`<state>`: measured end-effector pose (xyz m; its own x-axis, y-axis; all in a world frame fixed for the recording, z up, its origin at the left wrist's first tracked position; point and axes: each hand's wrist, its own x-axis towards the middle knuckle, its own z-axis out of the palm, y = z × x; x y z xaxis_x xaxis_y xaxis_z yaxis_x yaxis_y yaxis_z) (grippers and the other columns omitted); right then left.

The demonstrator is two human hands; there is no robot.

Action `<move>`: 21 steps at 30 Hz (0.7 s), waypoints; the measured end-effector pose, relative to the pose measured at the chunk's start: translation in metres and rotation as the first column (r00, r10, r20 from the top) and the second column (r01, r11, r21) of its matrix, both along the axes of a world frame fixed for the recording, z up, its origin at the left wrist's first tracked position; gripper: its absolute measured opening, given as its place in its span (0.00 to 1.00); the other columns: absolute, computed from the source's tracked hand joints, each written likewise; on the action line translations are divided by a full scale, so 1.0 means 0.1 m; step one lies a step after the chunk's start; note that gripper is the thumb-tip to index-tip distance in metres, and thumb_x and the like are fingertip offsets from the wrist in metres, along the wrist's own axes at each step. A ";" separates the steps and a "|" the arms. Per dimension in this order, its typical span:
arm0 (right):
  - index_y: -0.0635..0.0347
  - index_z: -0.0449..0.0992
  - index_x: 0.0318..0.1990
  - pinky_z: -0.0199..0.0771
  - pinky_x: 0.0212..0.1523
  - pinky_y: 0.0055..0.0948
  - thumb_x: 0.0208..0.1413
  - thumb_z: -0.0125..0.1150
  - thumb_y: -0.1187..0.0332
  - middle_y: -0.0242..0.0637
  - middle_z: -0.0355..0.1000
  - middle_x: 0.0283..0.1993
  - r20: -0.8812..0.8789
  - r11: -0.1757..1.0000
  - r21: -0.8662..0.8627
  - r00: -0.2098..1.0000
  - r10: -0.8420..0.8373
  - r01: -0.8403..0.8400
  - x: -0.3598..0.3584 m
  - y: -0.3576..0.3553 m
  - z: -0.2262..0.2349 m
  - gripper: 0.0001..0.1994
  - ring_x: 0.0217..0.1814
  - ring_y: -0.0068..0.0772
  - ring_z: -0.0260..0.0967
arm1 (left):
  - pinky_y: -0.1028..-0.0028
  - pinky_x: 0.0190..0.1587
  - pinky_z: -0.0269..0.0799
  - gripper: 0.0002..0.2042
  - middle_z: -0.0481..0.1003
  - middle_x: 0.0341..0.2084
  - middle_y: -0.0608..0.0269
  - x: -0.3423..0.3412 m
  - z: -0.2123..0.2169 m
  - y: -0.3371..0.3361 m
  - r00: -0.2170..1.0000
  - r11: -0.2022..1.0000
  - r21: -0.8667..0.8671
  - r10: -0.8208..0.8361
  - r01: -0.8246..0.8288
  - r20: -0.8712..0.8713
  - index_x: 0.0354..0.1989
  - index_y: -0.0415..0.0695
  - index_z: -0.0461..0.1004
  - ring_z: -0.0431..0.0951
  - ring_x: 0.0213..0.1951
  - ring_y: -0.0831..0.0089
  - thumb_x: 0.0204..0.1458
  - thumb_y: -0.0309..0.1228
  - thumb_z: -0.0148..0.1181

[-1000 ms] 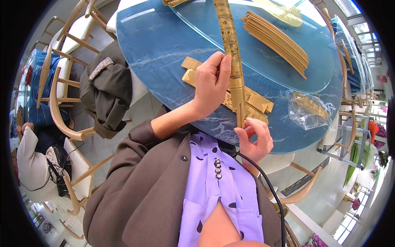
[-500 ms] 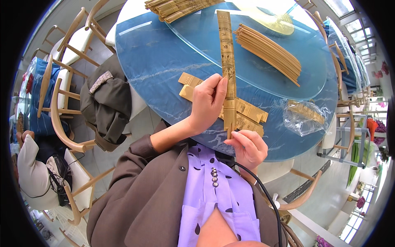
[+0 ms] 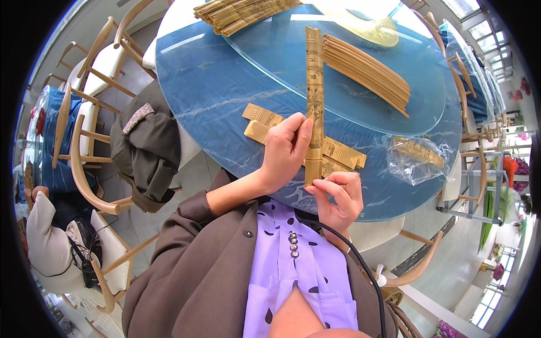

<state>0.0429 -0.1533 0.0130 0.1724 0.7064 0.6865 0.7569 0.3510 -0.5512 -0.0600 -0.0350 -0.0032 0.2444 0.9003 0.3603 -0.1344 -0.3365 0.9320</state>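
A long, narrow gold carton (image 3: 315, 73) with dark print stands lengthwise in front of me over the table edge. My left hand (image 3: 286, 147) is closed around its lower half, thumb along the near face. At the carton's bottom end, my right hand (image 3: 341, 200) pinches with thumb and forefinger, the other fingers curled. That end looks squared off, its flaps tucked or hidden by the fingertips. Behind my hands lie flat gold cartons (image 3: 260, 130), crossing under the held one. A bundle of thin brown sticks (image 3: 369, 73) rests beyond on the glass turntable (image 3: 270, 65).
The round table (image 3: 197, 96) has a blue marbled top. A pile of gold cartons (image 3: 239, 14) sits at the far left. To the right is a clear plastic bag (image 3: 417, 160) with something gold inside. Wooden chairs (image 3: 84, 163) stand around, one with a dark jacket (image 3: 149, 146).
The carton has come slightly down toward me. A narrow flap that stuck out at its bottom end no longer shows. My right hand has turned more upright, its fingertips on that end.
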 end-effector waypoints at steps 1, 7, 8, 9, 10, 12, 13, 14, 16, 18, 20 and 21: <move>0.56 0.82 0.32 0.63 0.24 0.25 0.40 0.79 0.67 0.31 0.70 0.32 -0.011 1.000 -0.013 1.000 -0.004 0.004 -0.01 -0.01 0.01 0.12 0.28 0.28 0.65 | 0.72 0.21 0.53 0.14 0.59 0.15 0.63 -0.01 -0.01 -0.01 1.000 1.000 -0.003 0.001 -0.001 -0.004 0.26 0.38 0.65 0.54 0.19 0.78 0.66 0.29 0.52; 0.59 0.80 0.37 0.72 0.27 0.26 0.45 0.77 0.65 0.37 0.73 0.35 -0.110 0.994 -0.112 0.994 -0.001 -0.011 -0.10 -0.01 0.00 0.14 0.29 0.31 0.72 | 0.69 0.22 0.56 0.15 0.59 0.15 0.61 0.05 -0.04 -0.03 0.999 0.998 -0.047 -0.043 0.042 -0.029 0.26 0.37 0.65 0.56 0.19 0.75 0.66 0.30 0.51; 0.60 0.79 0.39 0.72 0.27 0.26 0.47 0.76 0.65 0.38 0.73 0.36 -0.126 0.990 -0.139 0.992 -0.018 0.001 -0.13 0.02 0.00 0.14 0.29 0.31 0.73 | 0.71 0.21 0.55 0.16 0.58 0.15 0.64 0.07 -0.05 0.02 0.998 0.993 -0.104 -0.047 0.050 0.037 0.25 0.38 0.64 0.55 0.20 0.79 0.67 0.31 0.52; 0.62 0.79 0.44 0.73 0.28 0.25 0.50 0.74 0.65 0.39 0.74 0.37 -0.113 0.988 -0.157 0.994 -0.012 -0.006 -0.12 0.01 0.00 0.16 0.29 0.31 0.73 | 0.72 0.21 0.54 0.16 0.58 0.15 0.66 0.05 -0.08 0.02 0.998 0.989 -0.144 -0.040 0.046 0.043 0.25 0.38 0.64 0.54 0.21 0.81 0.67 0.31 0.52; 0.62 0.79 0.46 0.73 0.28 0.25 0.51 0.74 0.66 0.40 0.75 0.38 -0.129 0.982 -0.185 0.992 -0.004 -0.020 -0.10 0.03 0.01 0.17 0.29 0.30 0.73 | 0.73 0.21 0.53 0.17 0.57 0.15 0.69 0.05 -0.09 0.05 0.998 0.985 -0.170 -0.034 0.043 0.051 0.24 0.38 0.64 0.53 0.21 0.83 0.67 0.32 0.52; 0.63 0.79 0.49 0.74 0.29 0.24 0.52 0.73 0.67 0.41 0.76 0.39 -0.162 0.970 -0.239 0.987 0.011 -0.051 -0.07 0.04 0.01 0.18 0.29 0.30 0.73 | 0.75 0.21 0.51 0.17 0.57 0.15 0.73 0.05 -0.08 0.06 0.997 0.983 -0.177 -0.047 0.058 0.068 0.25 0.39 0.64 0.53 0.21 0.85 0.67 0.33 0.52; 0.64 0.78 0.51 0.75 0.30 0.23 0.52 0.73 0.69 0.42 0.77 0.40 -0.219 0.975 -0.199 0.974 0.056 -0.101 -0.07 0.05 0.00 0.20 0.29 0.29 0.73 | 0.75 0.21 0.51 0.17 0.57 0.15 0.73 0.06 -0.06 0.06 0.995 0.980 -0.182 -0.066 0.080 0.078 0.25 0.39 0.64 0.53 0.22 0.85 0.68 0.34 0.52; 0.65 0.79 0.51 0.76 0.32 0.23 0.52 0.73 0.70 0.43 0.77 0.41 -0.225 0.974 -0.207 0.974 0.041 -0.089 -0.08 0.05 0.00 0.19 0.31 0.29 0.74 | 0.75 0.21 0.51 0.17 0.57 0.16 0.73 0.08 -0.05 0.06 0.992 0.977 -0.188 -0.086 0.102 0.089 0.25 0.39 0.64 0.53 0.22 0.85 0.68 0.34 0.51; 0.67 0.80 0.49 0.77 0.37 0.24 0.52 0.73 0.71 0.44 0.78 0.43 -0.237 0.972 -0.225 0.971 0.013 -0.068 -0.11 0.02 0.01 0.17 0.36 0.29 0.76 | 0.79 0.26 0.56 0.17 0.61 0.19 0.74 0.06 0.01 0.06 0.971 0.930 -0.297 -0.173 0.216 0.165 0.28 0.41 0.67 0.58 0.25 0.87 0.69 0.38 0.49; 0.65 0.81 0.49 0.77 0.35 0.24 0.50 0.73 0.72 0.43 0.78 0.42 -0.189 0.979 -0.197 0.982 0.012 -0.050 -0.09 0.01 0.01 0.17 0.33 0.29 0.76 | 0.83 0.29 0.59 0.17 0.64 0.23 0.76 0.07 0.15 0.03 0.954 0.872 -0.404 -0.195 0.274 0.227 0.31 0.44 0.69 0.61 0.27 0.88 0.70 0.41 0.47; 0.65 0.81 0.48 0.77 0.33 0.24 0.49 0.74 0.73 0.44 0.78 0.41 -0.180 0.979 -0.196 0.983 0.023 -0.059 -0.09 0.01 0.00 0.17 0.32 0.29 0.76 | 0.82 0.32 0.61 0.17 0.66 0.24 0.75 0.09 0.06 0.08 0.952 0.887 -0.350 -0.258 0.301 0.166 0.33 0.43 0.70 0.63 0.29 0.87 0.70 0.42 0.46; 0.65 0.82 0.47 0.77 0.34 0.24 0.49 0.74 0.73 0.44 0.78 0.41 -0.194 0.975 -0.208 0.981 0.033 -0.074 -0.09 0.00 0.01 0.16 0.32 0.30 0.77 | 0.82 0.33 0.63 0.17 0.67 0.25 0.74 0.10 0.02 0.11 0.948 0.892 -0.324 -0.288 0.316 0.133 0.34 0.43 0.71 0.64 0.29 0.86 0.70 0.43 0.46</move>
<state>0.0337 -0.1530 0.0139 0.2419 0.8444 0.4780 0.6160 0.2470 -0.7480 -0.0499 -0.0239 -0.0010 0.5071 0.8583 0.0788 -0.2578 0.0638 0.9641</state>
